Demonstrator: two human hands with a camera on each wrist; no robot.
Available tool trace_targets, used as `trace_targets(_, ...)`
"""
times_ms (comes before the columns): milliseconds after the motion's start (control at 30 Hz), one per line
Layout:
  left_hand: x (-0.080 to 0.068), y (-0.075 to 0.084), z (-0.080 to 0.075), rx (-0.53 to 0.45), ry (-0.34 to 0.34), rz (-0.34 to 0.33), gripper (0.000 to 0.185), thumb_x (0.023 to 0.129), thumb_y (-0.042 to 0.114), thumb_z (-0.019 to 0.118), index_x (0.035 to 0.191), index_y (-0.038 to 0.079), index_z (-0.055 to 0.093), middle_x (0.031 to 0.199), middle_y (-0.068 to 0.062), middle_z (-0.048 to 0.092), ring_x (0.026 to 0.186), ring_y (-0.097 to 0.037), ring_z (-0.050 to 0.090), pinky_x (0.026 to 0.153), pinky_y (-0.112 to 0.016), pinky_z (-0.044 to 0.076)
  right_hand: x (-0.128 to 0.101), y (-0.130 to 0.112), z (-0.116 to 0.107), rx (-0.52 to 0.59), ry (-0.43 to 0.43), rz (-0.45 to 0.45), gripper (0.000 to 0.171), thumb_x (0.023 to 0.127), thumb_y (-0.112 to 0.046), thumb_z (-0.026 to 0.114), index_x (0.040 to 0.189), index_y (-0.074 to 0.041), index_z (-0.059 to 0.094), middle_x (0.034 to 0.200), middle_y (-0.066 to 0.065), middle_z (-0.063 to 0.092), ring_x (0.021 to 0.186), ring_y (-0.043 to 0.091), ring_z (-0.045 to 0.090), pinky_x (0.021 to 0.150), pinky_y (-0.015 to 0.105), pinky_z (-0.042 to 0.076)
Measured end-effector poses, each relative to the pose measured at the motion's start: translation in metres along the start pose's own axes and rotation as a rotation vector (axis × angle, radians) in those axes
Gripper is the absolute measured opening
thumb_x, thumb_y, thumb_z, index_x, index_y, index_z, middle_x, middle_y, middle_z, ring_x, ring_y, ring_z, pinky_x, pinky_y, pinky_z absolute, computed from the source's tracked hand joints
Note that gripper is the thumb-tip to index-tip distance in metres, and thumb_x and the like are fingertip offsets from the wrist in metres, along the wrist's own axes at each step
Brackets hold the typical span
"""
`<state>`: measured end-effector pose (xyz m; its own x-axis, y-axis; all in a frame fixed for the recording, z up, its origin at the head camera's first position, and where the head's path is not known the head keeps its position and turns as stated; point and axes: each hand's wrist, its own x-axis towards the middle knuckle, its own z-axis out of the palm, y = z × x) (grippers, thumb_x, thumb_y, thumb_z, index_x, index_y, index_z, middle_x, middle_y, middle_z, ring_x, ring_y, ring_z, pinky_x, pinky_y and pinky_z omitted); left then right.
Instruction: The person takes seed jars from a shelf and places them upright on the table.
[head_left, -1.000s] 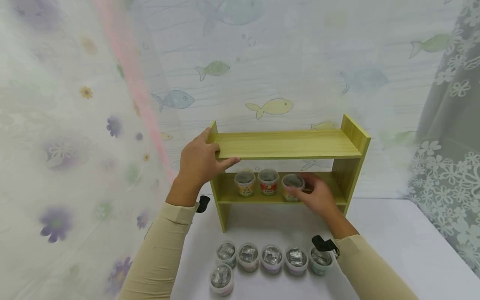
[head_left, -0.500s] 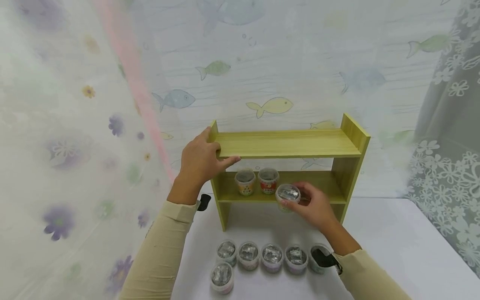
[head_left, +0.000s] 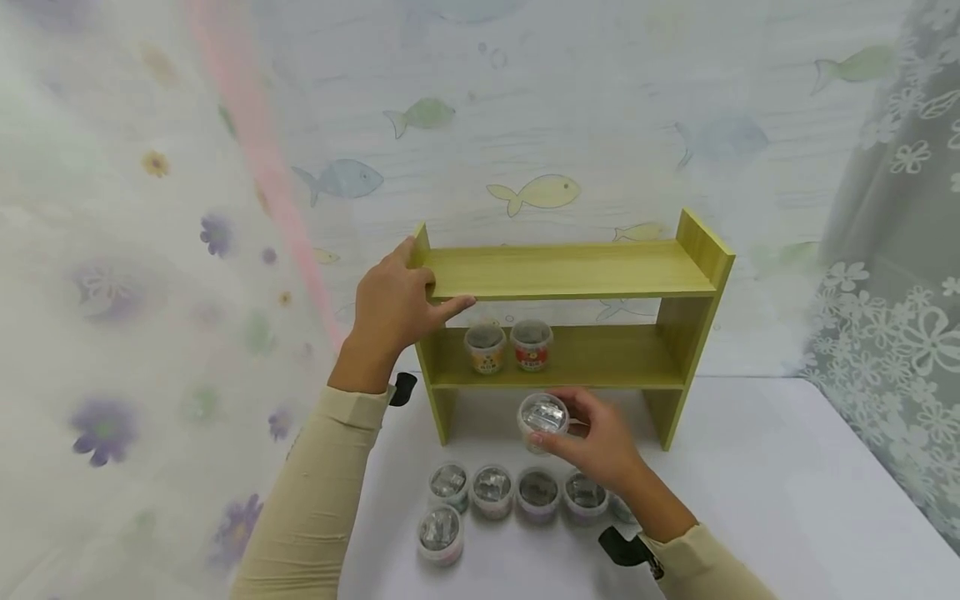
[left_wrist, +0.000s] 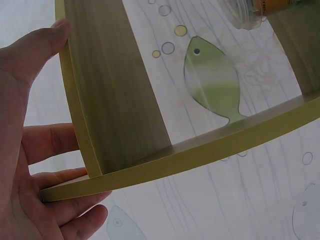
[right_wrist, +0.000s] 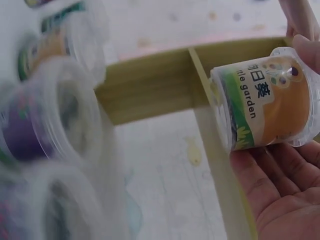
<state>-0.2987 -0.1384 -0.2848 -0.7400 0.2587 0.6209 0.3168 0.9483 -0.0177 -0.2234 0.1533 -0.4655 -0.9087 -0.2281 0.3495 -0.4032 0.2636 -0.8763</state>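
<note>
My left hand [head_left: 393, 300] grips the upper left corner of a yellow-green wooden shelf [head_left: 570, 271], its thumb along the top board's front edge. In the left wrist view the fingers [left_wrist: 55, 142] lie against the side panel. Between thumb and fingers my right hand [head_left: 600, 442] holds a clear plastic cup [head_left: 542, 414], tilted, above the table in front of the shelf. The right wrist view shows the cup's orange and green "little garden" label [right_wrist: 275, 105]. On the middle board stand an orange-labelled cup [head_left: 486, 350] and a red-labelled cup [head_left: 531, 348].
Several similar cups with silvery packets inside stand in a row [head_left: 492, 493] on the white table [head_left: 765, 483], with one cup [head_left: 439, 535] in front at the left. My right wrist partly hides the row's right end. A fish-patterned curtain [head_left: 540, 108] hangs behind the shelf.
My right hand has lifted the third cup off the middle board and brought it forward, down and left. My left hand keeps its hold on the shelf.
</note>
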Motion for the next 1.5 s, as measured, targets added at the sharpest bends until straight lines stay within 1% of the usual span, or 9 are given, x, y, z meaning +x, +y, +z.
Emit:
trace_targets(133, 0.001, 0.002, -0.003, -0.007, 0.004, -0.004, 0.068, 0.081, 0.079, 0.067, 0.074, 0.012, 0.073, 0.153, -0.025, 0.051, 0.121, -0.04, 0.064, 0.076, -0.049, 0.057, -0.011, -0.002, 0.011, -0.007, -0.004, -0.014, 0.059, 0.08, -0.033, 0.091, 0.131, -0.021, 0.064, 0.121, -0.001, 0.073, 0.109, 0.019, 0.071, 0.09, 0.031, 0.059)
trace_targets(300, 0.0, 0.003, -0.005, -0.014, -0.006, -0.019, 0.067, 0.081, 0.079, 0.068, 0.074, 0.012, 0.073, 0.154, -0.024, 0.05, 0.122, -0.039, 0.063, 0.077, -0.048, 0.057, -0.023, -0.003, 0.024, 0.028, -0.014, 0.015, 0.059, 0.079, -0.033, 0.092, 0.13, -0.021, 0.065, 0.12, -0.001, 0.072, 0.113, 0.024, 0.069, 0.091, 0.032, 0.059)
trace_targets(400, -0.002, 0.005, -0.006, -0.013, -0.011, -0.025, 0.067, 0.081, 0.078, 0.068, 0.074, 0.012, 0.073, 0.155, -0.024, 0.05, 0.121, -0.039, 0.063, 0.077, -0.048, 0.057, -0.029, -0.001, 0.031, 0.058, -0.016, 0.028, 0.059, 0.077, -0.031, 0.093, 0.128, -0.02, 0.066, 0.119, 0.001, 0.072, 0.112, 0.024, 0.068, 0.09, 0.03, 0.059)
trace_targets(600, -0.007, 0.006, -0.006, -0.013, -0.021, -0.035, 0.067, 0.081, 0.079, 0.067, 0.073, 0.012, 0.072, 0.155, -0.024, 0.049, 0.12, -0.04, 0.064, 0.075, -0.048, 0.057, -0.044, 0.002, 0.045, 0.087, -0.029, 0.058, 0.059, 0.074, -0.034, 0.095, 0.124, -0.024, 0.067, 0.118, -0.003, 0.068, 0.112, 0.021, 0.067, 0.089, 0.029, 0.06)
trace_targets(700, -0.01, 0.008, -0.006, -0.014, -0.03, -0.044, 0.067, 0.081, 0.079, 0.067, 0.073, 0.013, 0.071, 0.155, -0.024, 0.049, 0.12, -0.04, 0.064, 0.075, -0.048, 0.057, -0.053, 0.004, 0.052, 0.086, -0.054, 0.071, 0.06, 0.074, -0.036, 0.095, 0.126, -0.024, 0.067, 0.119, -0.005, 0.065, 0.113, 0.02, 0.066, 0.089, 0.027, 0.059)
trace_targets(833, -0.013, 0.009, -0.007, -0.007, -0.027, -0.046, 0.068, 0.081, 0.08, 0.067, 0.072, 0.013, 0.07, 0.155, -0.024, 0.049, 0.119, -0.04, 0.064, 0.075, -0.048, 0.057, -0.062, 0.006, 0.061, 0.075, -0.083, 0.074, 0.061, 0.073, -0.038, 0.095, 0.125, -0.023, 0.067, 0.12, -0.007, 0.066, 0.111, 0.018, 0.067, 0.09, 0.029, 0.059)
trace_targets(1033, -0.017, 0.011, -0.008, -0.006, -0.023, -0.047, 0.067, 0.081, 0.079, 0.067, 0.073, 0.012, 0.071, 0.155, -0.024, 0.049, 0.121, -0.04, 0.064, 0.074, -0.048, 0.057, -0.075, 0.011, 0.073, 0.04, -0.104, 0.073, 0.06, 0.073, -0.045, 0.093, 0.124, -0.027, 0.066, 0.12, -0.01, 0.066, 0.11, 0.013, 0.066, 0.088, 0.028, 0.059)
trace_targets(1233, -0.017, 0.01, -0.007, -0.008, -0.014, -0.044, 0.067, 0.081, 0.079, 0.067, 0.072, 0.013, 0.07, 0.155, -0.024, 0.049, 0.12, -0.039, 0.064, 0.07, -0.046, 0.056, -0.084, 0.017, 0.084, 0.035, -0.099, 0.025, 0.058, 0.074, -0.047, 0.092, 0.122, -0.026, 0.066, 0.12, -0.01, 0.066, 0.109, 0.011, 0.065, 0.087, 0.03, 0.059)
trace_targets(1500, -0.016, 0.01, -0.006, -0.012, -0.015, -0.043, 0.066, 0.081, 0.078, 0.067, 0.067, 0.014, 0.065, 0.155, -0.024, 0.049, 0.116, -0.038, 0.065, 0.067, -0.044, 0.054, -0.094, 0.026, 0.096, -0.006, -0.08, -0.102, 0.057, 0.076, -0.045, 0.092, 0.121, -0.023, 0.066, 0.115, -0.011, 0.068, 0.102, 0.008, 0.064, 0.08, 0.03, 0.059)
